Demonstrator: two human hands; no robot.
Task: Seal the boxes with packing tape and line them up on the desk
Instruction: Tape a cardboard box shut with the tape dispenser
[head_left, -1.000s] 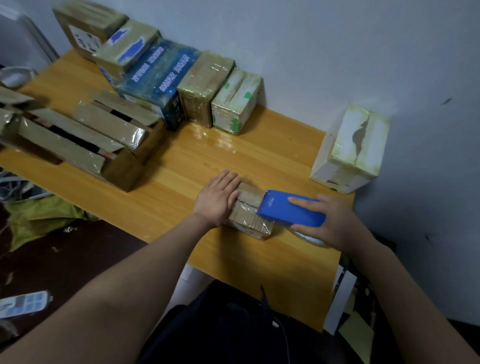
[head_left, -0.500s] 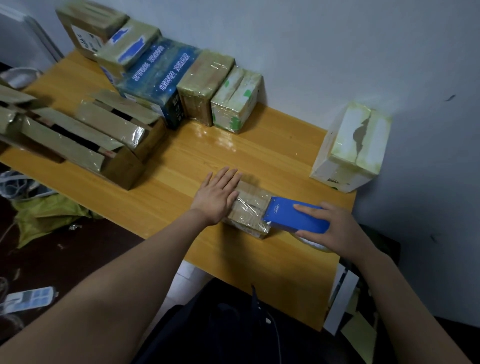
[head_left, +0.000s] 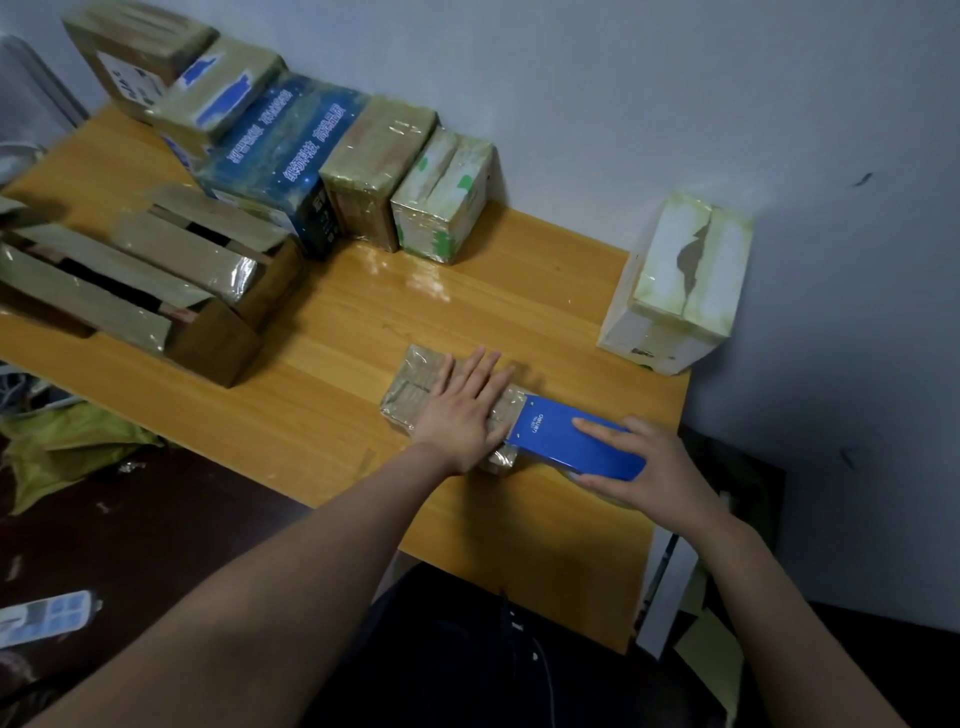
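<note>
The small box (head_left: 413, 389) lies flat on the tabletop (head_left: 519, 306), close to its front edge. The left hand (head_left: 462, 413) lies on top of the box, palm down and fingers straight and spread, covering its right half. At the box's right end sits the blue dispenser (head_left: 556, 441), its nose touching the box. The right hand (head_left: 649, 470) grips the dispenser, forefinger laid along the top and thumb curled underneath, near the tabletop's right edge.

Behind the box is a wide strip of bare wood, and beyond that a row (head_left: 379, 171) of taped boxes runs along the wall (head_left: 623, 104). Behind and right of the box, a white box (head_left: 680, 291) stands at the right edge, well apart from it. Left of the box, past more bare wood, open boxes (head_left: 171, 260) sit with flaps raised.
</note>
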